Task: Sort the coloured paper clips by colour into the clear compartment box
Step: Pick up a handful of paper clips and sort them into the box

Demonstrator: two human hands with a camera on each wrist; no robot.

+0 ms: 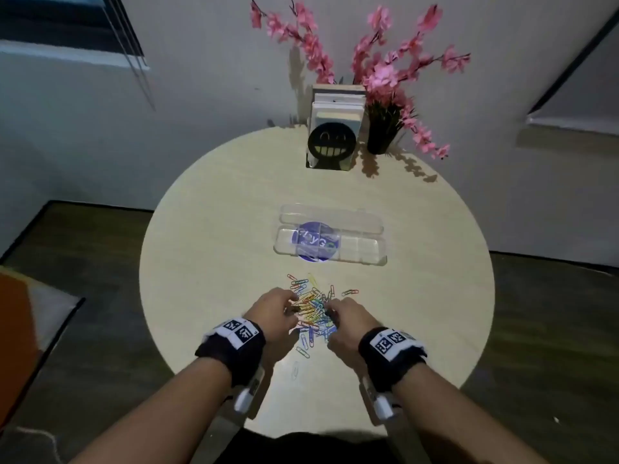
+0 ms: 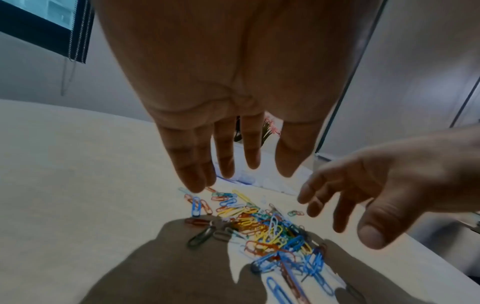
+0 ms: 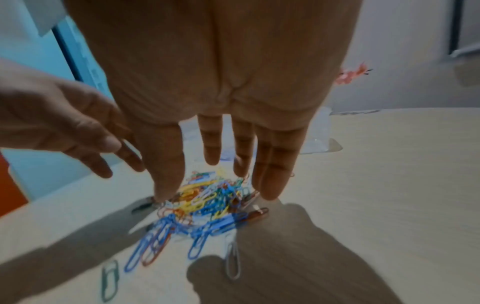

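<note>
paper clips (image 1: 311, 311) heaped on table (image 1: 201, 249) near the front edge, compartment box (image 1: 363, 247) behind them, hands flanking the heap

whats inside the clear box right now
No clips show in the clear box; its right compartments look empty. A round purple sticker shows through the left part, so what lies there is hard to tell.

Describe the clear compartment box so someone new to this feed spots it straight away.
Start at the round beige table. Past the pile of paper clips beneath both hands, toward the black smiley bookend, lies the clear compartment box. It is the only see-through item there: long, flat, lid open, with a blue round sticker showing through it.
</note>
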